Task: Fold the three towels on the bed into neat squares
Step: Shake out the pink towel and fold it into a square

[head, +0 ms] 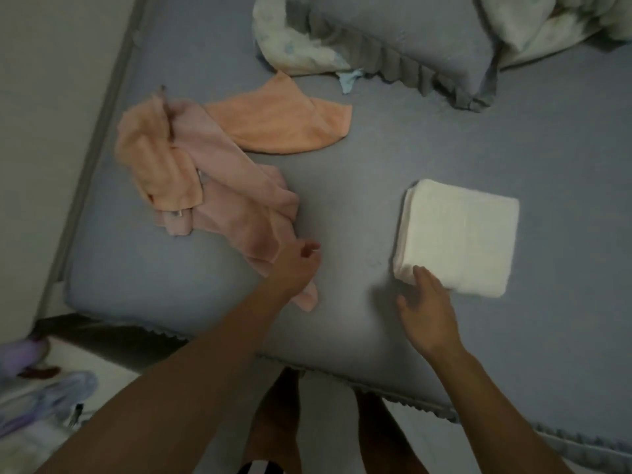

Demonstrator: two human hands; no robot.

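While the white towel [458,237] lies squared aside on the bed [342,186], the right hand [425,313] rests open-fingered at its corner; the left hand [295,266], loosely open, reaches the crumpled pink towel [239,200], probably next.

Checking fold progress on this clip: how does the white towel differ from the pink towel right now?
The white towel is folded into a thick, neat square; the pink towel lies crumpled and stretched out. The white towel sits alone by the right hand; the pink towel overlaps an orange cloth, its near end under the left hand. Both rest on the grey bed.
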